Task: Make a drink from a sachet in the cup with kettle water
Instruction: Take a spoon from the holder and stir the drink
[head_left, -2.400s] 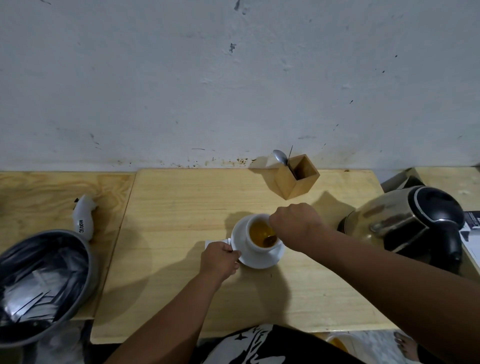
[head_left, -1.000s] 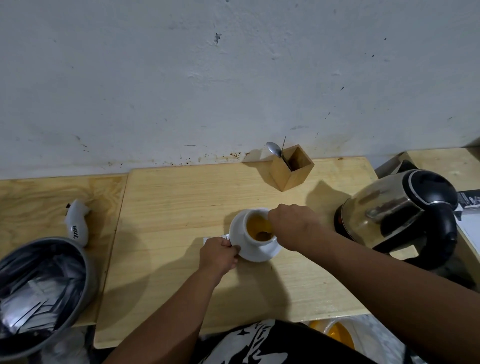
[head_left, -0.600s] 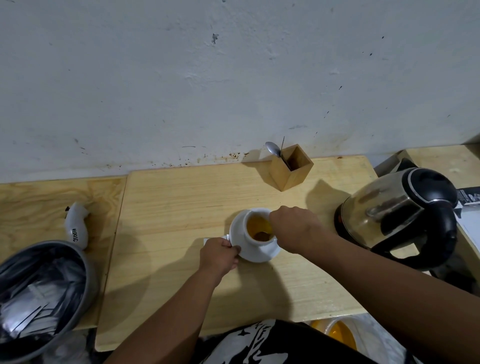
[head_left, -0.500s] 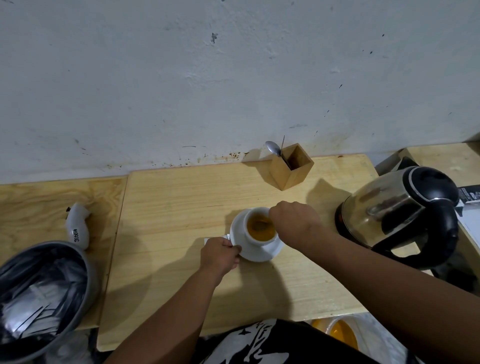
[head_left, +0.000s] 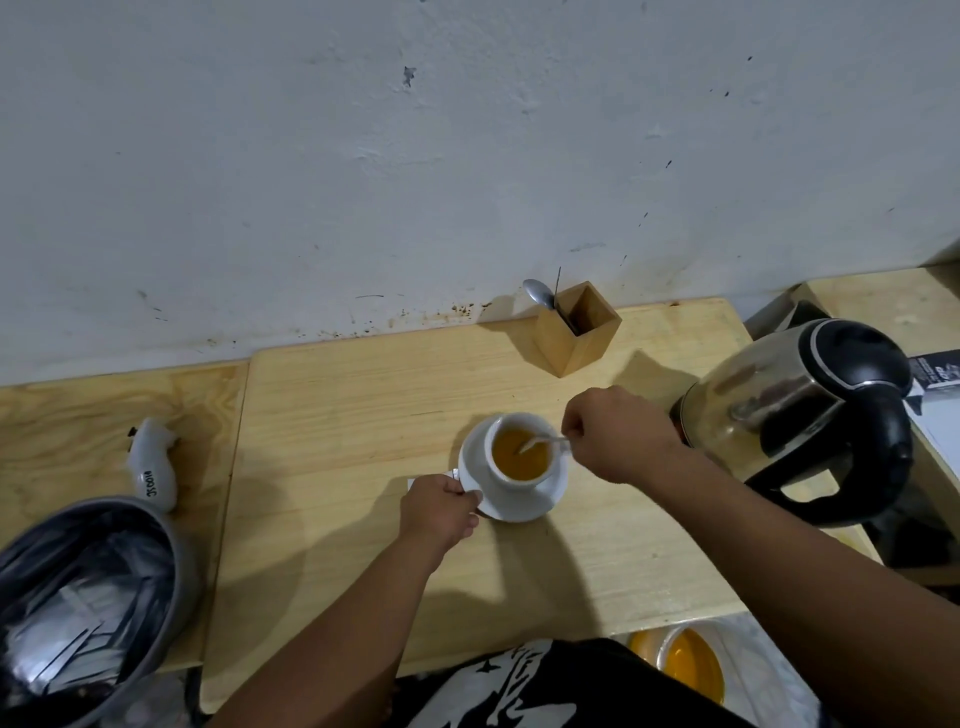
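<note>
Presently, 1 white cup of amber drink, on saucer, mid-table. Right hand pinches spoon to stir; left hand grips saucer rim, likely to steady it. Kettle parked right.

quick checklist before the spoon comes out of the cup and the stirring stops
1. Cup sits centred on its saucer: ok.
2. Left hand steadies the saucer's near-left edge, with a white scrap in its grip: ok.
3. Right hand has a firm grip on the spoon, whose bowl is in the liquid: ok.
4. Drink is evenly orange, no lumps seen on top: ok; undissolved powder at the bottom: cannot tell.
5. Liquid level below the rim, no spill on the saucer or table: ok.
6. Kettle stands upright, apart from the cup: ok.
</note>
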